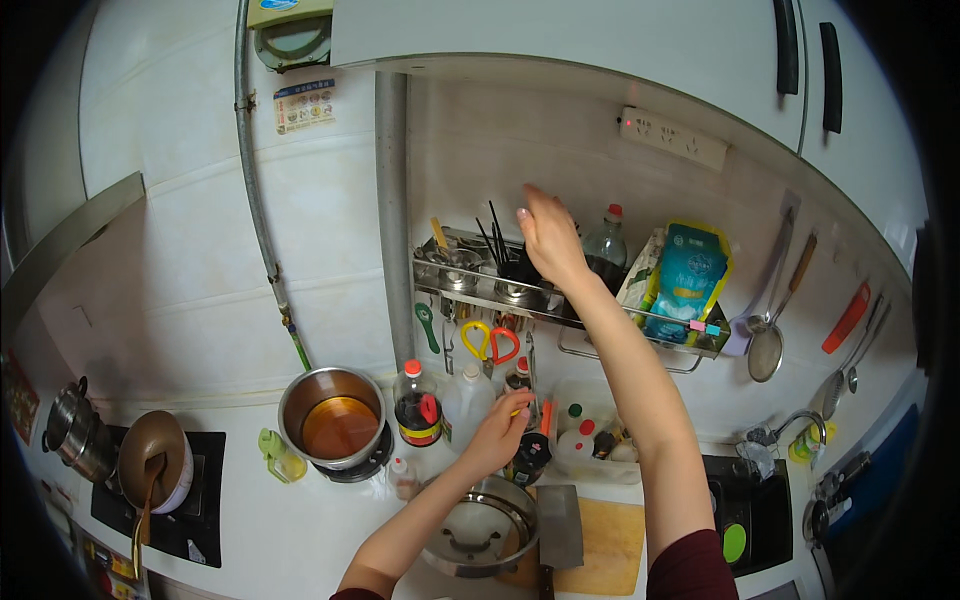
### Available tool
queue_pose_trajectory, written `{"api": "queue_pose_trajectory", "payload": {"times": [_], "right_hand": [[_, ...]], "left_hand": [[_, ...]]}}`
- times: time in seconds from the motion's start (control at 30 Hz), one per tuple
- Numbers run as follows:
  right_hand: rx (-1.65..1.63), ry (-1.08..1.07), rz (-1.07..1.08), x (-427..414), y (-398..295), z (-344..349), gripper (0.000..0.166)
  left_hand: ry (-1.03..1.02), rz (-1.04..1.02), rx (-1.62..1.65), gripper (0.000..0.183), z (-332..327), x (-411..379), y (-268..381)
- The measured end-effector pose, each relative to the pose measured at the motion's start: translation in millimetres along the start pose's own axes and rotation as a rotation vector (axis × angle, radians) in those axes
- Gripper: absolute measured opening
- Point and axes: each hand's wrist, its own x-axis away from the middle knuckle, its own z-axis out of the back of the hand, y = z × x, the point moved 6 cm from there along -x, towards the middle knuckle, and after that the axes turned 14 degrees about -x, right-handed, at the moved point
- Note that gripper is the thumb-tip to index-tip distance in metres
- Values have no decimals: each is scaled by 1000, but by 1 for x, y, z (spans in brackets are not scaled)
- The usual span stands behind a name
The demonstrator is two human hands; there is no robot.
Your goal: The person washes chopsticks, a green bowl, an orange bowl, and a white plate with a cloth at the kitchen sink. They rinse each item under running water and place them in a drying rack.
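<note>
My right hand (553, 236) is raised over a metal wall rack (480, 281), beside a black utensil holder (517, 270) with thin black sticks standing in it. Its fingers are extended, thumb apart, and nothing shows in them. Lower down, my left hand (499, 433) is bent over the counter among the bottles. A small yellow bit shows at its fingertips; whether it grips something is unclear. Below it are a dark-capped bottle (529, 456) and a steel pot with a glass lid (476, 525). A cleaver (560, 525) lies on a wooden cutting board (611, 540).
A steel pot of amber liquid (337, 427) stands left on the counter, near a green spray bottle (281, 454). Further left, a wok (154, 450) sits on the black stove (206, 487). Scissors (487, 345) hang below the rack. The sink (769, 517) lies right.
</note>
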Motion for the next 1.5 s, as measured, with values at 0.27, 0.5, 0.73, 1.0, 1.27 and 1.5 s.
{"api": "queue_pose_trajectory", "payload": {"times": [0.27, 0.5, 0.73, 1.0, 1.27, 1.5], "right_hand": [[-278, -141, -188, -16, 15, 3, 62], [-524, -92, -364, 3, 25, 22, 73], [-1100, 131, -561, 73, 0, 99, 76], [-870, 208, -1134, 324, 5, 195, 31], [-256, 366, -1223, 608, 28, 359, 29], [132, 44, -1241, 743, 52, 486, 28]], "left_hand": [[-60, 19, 2, 27, -13, -1, 8], [-66, 52, 19, 28, -10, 10, 20], [-173, 119, 288, 25, -39, 31, 20], [-394, 403, 434, 19, -159, 108, 11], [-618, 444, 505, 19, -322, 162, 65], [-668, 468, 348, 20, -472, 198, 103]]}}
